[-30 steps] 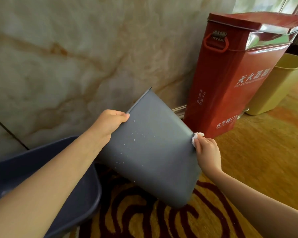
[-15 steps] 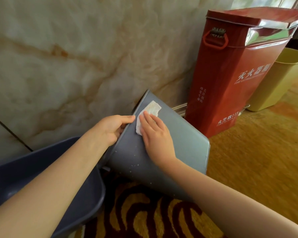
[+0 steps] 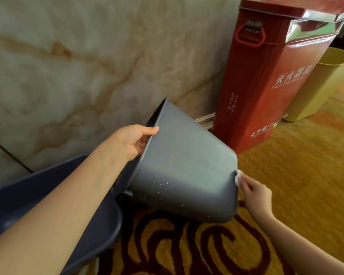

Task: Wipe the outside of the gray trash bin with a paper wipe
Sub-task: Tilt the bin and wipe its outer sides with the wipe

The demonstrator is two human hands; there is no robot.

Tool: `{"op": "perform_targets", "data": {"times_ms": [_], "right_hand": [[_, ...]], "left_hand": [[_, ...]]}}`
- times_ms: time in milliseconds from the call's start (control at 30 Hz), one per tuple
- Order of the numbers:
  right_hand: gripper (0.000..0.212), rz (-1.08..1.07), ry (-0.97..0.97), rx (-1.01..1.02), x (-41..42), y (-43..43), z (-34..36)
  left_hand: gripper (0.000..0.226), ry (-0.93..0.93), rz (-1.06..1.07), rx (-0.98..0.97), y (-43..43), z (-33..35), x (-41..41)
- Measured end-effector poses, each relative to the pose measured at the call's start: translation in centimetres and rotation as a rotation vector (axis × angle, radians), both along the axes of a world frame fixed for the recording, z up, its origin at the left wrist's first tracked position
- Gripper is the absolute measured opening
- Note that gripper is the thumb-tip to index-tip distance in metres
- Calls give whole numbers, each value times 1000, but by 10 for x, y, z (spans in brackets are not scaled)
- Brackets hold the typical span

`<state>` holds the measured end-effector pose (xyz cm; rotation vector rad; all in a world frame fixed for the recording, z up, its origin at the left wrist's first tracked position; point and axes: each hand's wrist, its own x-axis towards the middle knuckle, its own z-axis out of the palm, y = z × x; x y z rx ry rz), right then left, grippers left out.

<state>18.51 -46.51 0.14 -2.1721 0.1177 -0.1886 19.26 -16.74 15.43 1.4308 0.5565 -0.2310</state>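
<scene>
The left hand (image 3: 134, 142) was clamped on the rim of the gray trash bin (image 3: 187, 171) — tipping it on its side above the patterned carpet (image 3: 187, 251), so its spotted wall faced up — while the right hand (image 3: 254, 195) pinched the paper wipe (image 3: 238, 176) against the bin's base edge.

Indoor public-building corner, likely lobby or hallway, polished marble wall (image 3: 77, 66) upper left, red fire extinguisher box (image 3: 270, 80) upper right, patterned gold carpet (image 3: 296, 175) lower right
</scene>
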Motion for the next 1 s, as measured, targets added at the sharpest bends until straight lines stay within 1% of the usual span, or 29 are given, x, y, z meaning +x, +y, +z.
{"op": "perform_targets", "data": {"times_ms": [33,100,133,200,267,333,400,500,533,667,733,933,1000], "right_hand": [[25,-49,-4,67,3,6,9],[23,-54,-113,99,4,30,37],[20,-3,-196,103,2,48,55],[15,188,-346,111,-8,90,88],[14,368,-429,45,-24,131,103],[28,480,-452,-40,-41,162,103],[41,507,-435,-86,-55,176,92],[44,428,-451,-202,-69,169,70],[44,402,-440,-212,-72,162,61],[45,361,-357,-88,-77,120,25],[44,309,-342,-61,-76,97,6],[44,110,-264,16,-71,49,-29],[39,-33,-194,92,-69,48,-29]], "left_hand": [[6,-2,4,-2,0,-1,0],[5,-3,4,-4,0,-2,1],[6,-2,3,-12,1,-2,1],[7,3,-1,-34,1,-2,1],[9,16,-8,-56,1,-2,0],[15,32,1,-82,1,-1,-1],[20,34,27,-106,0,-2,-1],[15,36,16,-75,-1,0,-1],[14,38,9,-69,-2,0,-1],[11,43,4,-61,-2,1,1],[10,33,7,-56,-2,0,2],[8,12,26,-44,-3,-1,4],[7,13,33,-51,-3,-1,2]]}}
